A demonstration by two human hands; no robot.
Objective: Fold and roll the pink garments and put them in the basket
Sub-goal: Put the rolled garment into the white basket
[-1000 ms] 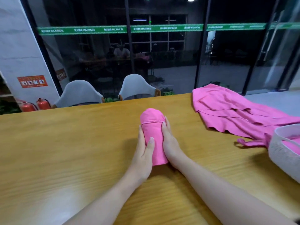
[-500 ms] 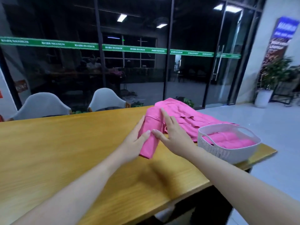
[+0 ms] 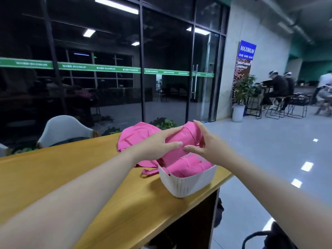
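Two hands hold one rolled pink garment (image 3: 181, 141) in the air just above the one white basket (image 3: 186, 184): the left hand (image 3: 158, 146) grips its near side with thumb and fingers curled round it, and the right hand (image 3: 206, 142) clasps the far end the same way. The basket stands at the corner of the wooden tabletop (image 3: 80, 168) and holds what look like two more pink rolls (image 3: 190, 168), while one unfolded pink garment (image 3: 136, 135) lies on the tabletop just behind it, beside one grey chair (image 3: 62, 130)
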